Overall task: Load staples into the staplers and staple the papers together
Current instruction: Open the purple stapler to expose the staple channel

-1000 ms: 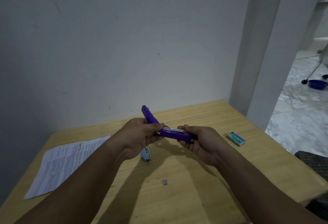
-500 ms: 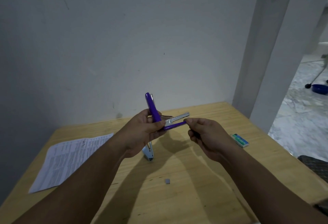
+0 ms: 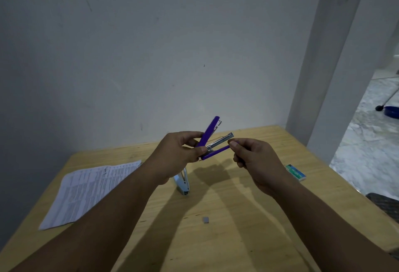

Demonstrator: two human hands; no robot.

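Observation:
A purple stapler (image 3: 210, 134) is held up above the wooden table (image 3: 226, 239), spread open into three parts: the lid tilted up, the metal staple channel in the middle, the purple base lowest. My left hand (image 3: 179, 153) grips it at the hinge end. My right hand (image 3: 254, 159) pinches the tip of the purple base. A light blue stapler (image 3: 183, 182) lies on the table below my left hand. Printed papers (image 3: 90, 189) lie at the left. A green staple box (image 3: 295, 172) sits at the right. A small grey strip of staples (image 3: 205, 219) lies near the table's middle.
A grey wall stands right behind the table, and a white pillar (image 3: 336, 66) rises at the back right corner. Past the table's right edge are a marble floor, a blue bowl (image 3: 391, 112) and a dark woven seat (image 3: 384, 204).
The stapler has gone from nearly flat to spread wide, with the lid swung upright and then tilted right. My right hand slid from gripping the body to pinching the base's tip.

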